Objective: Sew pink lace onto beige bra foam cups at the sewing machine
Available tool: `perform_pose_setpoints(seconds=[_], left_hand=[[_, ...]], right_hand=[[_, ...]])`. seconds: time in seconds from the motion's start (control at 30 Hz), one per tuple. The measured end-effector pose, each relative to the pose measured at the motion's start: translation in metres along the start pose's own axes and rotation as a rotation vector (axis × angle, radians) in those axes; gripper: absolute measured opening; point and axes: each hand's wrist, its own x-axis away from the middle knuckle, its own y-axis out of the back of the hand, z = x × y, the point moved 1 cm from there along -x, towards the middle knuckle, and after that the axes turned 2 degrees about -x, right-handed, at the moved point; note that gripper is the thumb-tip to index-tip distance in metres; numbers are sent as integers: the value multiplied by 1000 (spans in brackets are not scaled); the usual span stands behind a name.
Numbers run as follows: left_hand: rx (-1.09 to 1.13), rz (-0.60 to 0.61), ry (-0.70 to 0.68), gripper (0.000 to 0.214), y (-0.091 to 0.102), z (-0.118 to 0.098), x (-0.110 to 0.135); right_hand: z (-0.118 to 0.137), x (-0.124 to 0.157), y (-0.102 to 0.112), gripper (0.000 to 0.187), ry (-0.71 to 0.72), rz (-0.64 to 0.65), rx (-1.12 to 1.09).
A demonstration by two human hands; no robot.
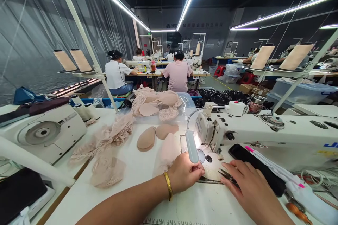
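My left hand (185,174), a gold bangle (168,186) at its wrist, is closed in a pinch at the front of the sewing machine (232,128). What lies between its fingertips is too small to make out. Behind that hand a sheer pale pink fabric piece (169,147) with a lacy edge lies on the table. Fingers curled, my right hand (246,181) holds dark thread snips (226,174), their points directed left toward the left hand. A lit gooseneck lamp (192,146) hangs over the needle area, partly covering the left hand.
Beige cups (146,139) and lace pieces (107,168) lie to the left. A clear bin (188,102) heaped with lace stands behind. On the right are a black phone (257,168), a white pink-tipped tool (274,167) and an orange-handled tool (298,212). Co-workers sit ahead.
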Motion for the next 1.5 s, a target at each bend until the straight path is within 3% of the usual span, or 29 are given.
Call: perform_pose_setpoints(seconds=[0.1,0.2,0.33,0.5,0.63,0.7,0.77,0.93,1.03,1.17,1.5], left_hand=[[66,-5,55,18,1,-5,0],[103,18,85,13,2,-8,2],[172,45,110,11,2,-6,3],[222,6,169,17,4,-3,0],[238,18,263,22,7,-2,-2],[245,18,288,22,7,0,-3],[261,17,287,19,5,0,-3],[270,8,168,14,1,-2,-1],[209,16,189,4,3,-2,-1],[118,30,261,20,10,-2,-1],[85,56,100,8,12,-5,-4]], right_hand=[[19,-6,0,34,-92,171,-356],[43,-13,-6,34,-176,313,-519],[46,-15,-13,33,-224,228,-534],[6,-6,1,29,-243,197,-411],[-12,-2,23,42,-209,332,-392],[-8,-3,27,48,-182,392,-453],[3,-8,23,44,-208,354,-514],[39,-25,-8,35,-284,296,-648],[52,-29,-17,35,-300,295,-671],[46,-25,-16,30,-358,265,-687],[20,-14,-17,28,-361,312,-663]])
